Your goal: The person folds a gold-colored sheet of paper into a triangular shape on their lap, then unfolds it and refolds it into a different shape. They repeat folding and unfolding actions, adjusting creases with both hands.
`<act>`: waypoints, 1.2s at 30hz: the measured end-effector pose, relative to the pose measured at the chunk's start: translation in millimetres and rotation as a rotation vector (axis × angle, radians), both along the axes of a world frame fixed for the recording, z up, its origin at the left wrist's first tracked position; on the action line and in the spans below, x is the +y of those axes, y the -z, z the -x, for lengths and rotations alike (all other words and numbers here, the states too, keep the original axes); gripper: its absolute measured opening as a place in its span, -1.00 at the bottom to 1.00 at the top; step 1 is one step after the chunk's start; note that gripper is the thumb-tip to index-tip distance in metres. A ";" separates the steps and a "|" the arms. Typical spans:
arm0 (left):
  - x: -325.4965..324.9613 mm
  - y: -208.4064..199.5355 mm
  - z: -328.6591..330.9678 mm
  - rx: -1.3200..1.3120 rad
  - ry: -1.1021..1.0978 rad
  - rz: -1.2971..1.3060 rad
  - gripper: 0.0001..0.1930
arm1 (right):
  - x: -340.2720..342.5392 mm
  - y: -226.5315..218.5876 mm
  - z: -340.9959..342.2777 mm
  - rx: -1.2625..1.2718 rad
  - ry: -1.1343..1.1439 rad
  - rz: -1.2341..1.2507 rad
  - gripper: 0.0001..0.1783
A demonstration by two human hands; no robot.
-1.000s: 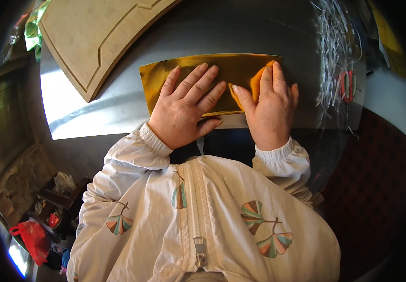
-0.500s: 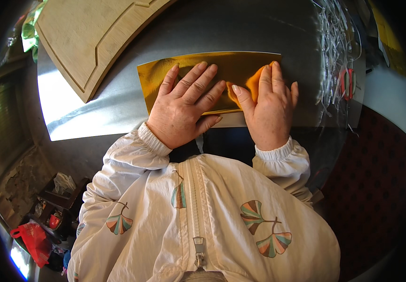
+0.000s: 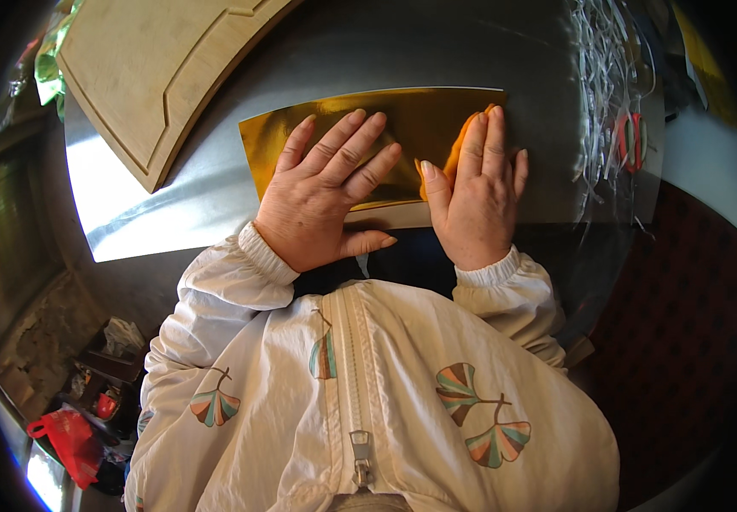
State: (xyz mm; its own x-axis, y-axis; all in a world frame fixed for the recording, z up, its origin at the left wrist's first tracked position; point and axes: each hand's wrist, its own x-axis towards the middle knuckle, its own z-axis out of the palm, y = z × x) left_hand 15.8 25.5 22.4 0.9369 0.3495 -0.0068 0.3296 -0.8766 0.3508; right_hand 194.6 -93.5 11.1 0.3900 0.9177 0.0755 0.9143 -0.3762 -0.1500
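A shiny gold foil sheet with a pale edge lies on the dark grey tabletop in front of me. Fingers spread wide, my left hand rests flat on the sheet's left part, its thumb over the near edge. My right hand is at the sheet's right end, with its fingers long and close together over an orange cloth. A strip of the cloth shows between the thumb and forefinger; the rest is hidden under the hand.
A wooden board with a curved edge and a carved groove lies at the far left. To the right are a bunch of clear plastic strips and red-handled scissors. A red plastic bag is low on the left.
Both hands have shifted slightly left, with the left thumb spread farther from its fingers. Less of the orange cloth shows beside my right hand. The sheet appears slightly farther left.
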 end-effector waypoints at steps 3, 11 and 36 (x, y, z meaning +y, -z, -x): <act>2.2 -0.5 1.0 0.017 0.040 0.015 -0.06 | -0.8 1.2 2.1 0.009 0.011 -0.008 -0.05; 3.9 -4.1 5.3 0.056 0.132 0.042 0.05 | -0.9 0.2 1.9 0.039 0.006 -0.033 0.11; -44.8 16.1 -20.9 -0.112 -0.278 -0.149 -0.01 | -1.3 9.9 0.1 -0.136 0.000 -0.004 0.12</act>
State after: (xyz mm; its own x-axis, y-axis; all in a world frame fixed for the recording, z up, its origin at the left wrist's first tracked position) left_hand 36.7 -19.3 6.3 0.7974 0.5815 0.1617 0.5300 -0.8028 0.2732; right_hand 194.5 -94.8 1.2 0.3761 0.9171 0.1319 0.9262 -0.3761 -0.0261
